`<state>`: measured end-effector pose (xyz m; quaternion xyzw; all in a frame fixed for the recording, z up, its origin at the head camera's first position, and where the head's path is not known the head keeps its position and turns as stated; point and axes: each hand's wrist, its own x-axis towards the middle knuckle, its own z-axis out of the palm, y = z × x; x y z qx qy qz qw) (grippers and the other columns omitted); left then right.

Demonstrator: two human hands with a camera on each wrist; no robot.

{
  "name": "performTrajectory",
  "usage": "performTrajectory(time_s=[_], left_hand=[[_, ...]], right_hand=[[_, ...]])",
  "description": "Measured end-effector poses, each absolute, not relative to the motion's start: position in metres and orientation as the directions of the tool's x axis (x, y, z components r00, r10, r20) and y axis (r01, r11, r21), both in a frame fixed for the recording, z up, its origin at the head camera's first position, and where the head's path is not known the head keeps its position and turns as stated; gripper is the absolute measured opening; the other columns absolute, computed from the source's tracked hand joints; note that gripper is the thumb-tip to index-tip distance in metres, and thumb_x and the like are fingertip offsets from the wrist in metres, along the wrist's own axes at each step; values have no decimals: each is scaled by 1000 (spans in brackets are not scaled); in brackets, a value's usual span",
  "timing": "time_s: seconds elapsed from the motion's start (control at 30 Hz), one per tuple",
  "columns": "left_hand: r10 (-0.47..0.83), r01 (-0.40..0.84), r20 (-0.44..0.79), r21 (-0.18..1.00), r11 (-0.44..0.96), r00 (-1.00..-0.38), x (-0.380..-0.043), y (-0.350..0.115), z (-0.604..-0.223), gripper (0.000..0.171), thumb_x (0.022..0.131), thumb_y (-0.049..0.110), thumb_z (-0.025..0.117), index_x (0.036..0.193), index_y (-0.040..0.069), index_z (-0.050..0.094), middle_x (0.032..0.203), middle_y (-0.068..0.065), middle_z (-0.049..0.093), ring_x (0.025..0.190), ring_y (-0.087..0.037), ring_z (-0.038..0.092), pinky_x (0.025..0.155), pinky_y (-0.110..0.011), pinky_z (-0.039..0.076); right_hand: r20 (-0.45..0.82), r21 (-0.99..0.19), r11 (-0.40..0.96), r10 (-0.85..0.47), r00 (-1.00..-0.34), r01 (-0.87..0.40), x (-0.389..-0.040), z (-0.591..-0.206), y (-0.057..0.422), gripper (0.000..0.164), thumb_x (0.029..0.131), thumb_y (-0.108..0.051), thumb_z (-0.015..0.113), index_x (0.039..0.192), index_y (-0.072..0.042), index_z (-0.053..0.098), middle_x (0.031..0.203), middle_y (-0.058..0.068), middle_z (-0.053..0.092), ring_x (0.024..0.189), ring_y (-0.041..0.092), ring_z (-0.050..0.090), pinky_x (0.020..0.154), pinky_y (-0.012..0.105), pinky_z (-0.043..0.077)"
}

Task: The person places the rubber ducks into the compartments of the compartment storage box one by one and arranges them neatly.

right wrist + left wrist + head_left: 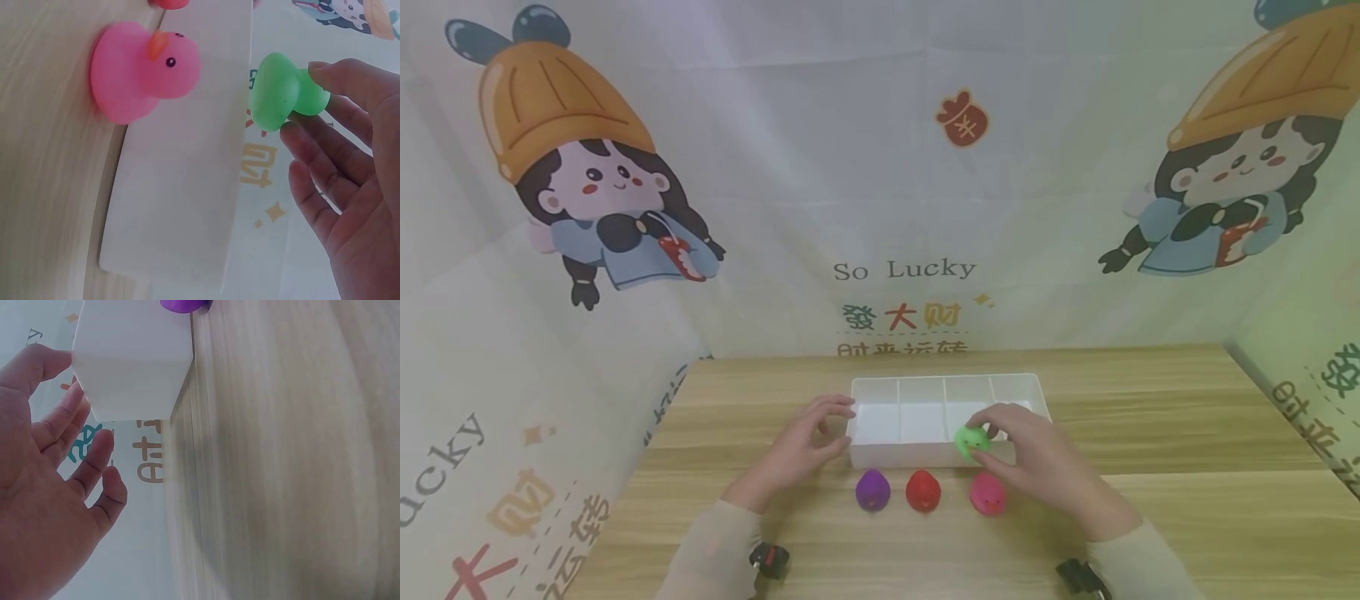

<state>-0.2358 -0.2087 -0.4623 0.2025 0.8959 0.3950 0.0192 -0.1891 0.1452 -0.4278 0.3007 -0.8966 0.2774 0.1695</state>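
My right hand (1037, 450) pinches a green rubber duck (972, 442) between thumb and fingers, above the front wall of a white divided box (925, 456). In the right wrist view the green duck (275, 90) is held higher than the box rim, by its head end. My left hand (801, 446) is at the left end of the box, its relaxed fingertips right at the rim; the left wrist view shows the thumb at the edge of the box (137, 369). In front of the box sit a purple duck (872, 491), a red duck (922, 491) and a pink duck (988, 495).
The box has several compartments side by side and stands lengthwise across the wooden table (760, 375). A printed cloth (1045, 275) hangs behind the table and along both sides. Dark wrist devices (770, 560) are strapped at both sleeves.
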Motion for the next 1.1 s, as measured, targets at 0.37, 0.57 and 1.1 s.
performTrajectory(time_s=[0.37, 0.57, 1.1], left_hand=[[383, 363, 141, 710, 604, -913, -234, -209, -461, 37, 95, 12, 72, 131, 10, 63, 154, -5, 51, 109, -29, 56, 91, -44, 50], [388, 368, 145, 713, 596, -910, -234, -209, -462, 38, 95, 13, 72, 131, 10, 63, 155, -6, 51, 109, -28, 56, 91, -44, 50], [386, 368, 148, 714, 595, -911, -234, -209, -461, 38, 94, 12, 72, 131, 11, 63, 154, -6, 52, 108, -26, 55, 91, -45, 50]], right_hand=[[450, -402, 667, -453, -770, -627, -196, -425, 130, 30, 86, -20, 85, 112, -17, 70, 108, -7, 73, 94, 12, 66, 85, 33, 57], [458, -392, 651, -475, -752, -650, -199, -423, 124, 31, 85, -20, 85, 111, -14, 70, 109, -4, 74, 95, 14, 67, 86, 33, 58], [445, -422, 649, -460, -768, -633, -210, -423, 99, 31, 87, -21, 83, 113, -15, 70, 113, -2, 74, 96, 15, 68, 86, 34, 58]])
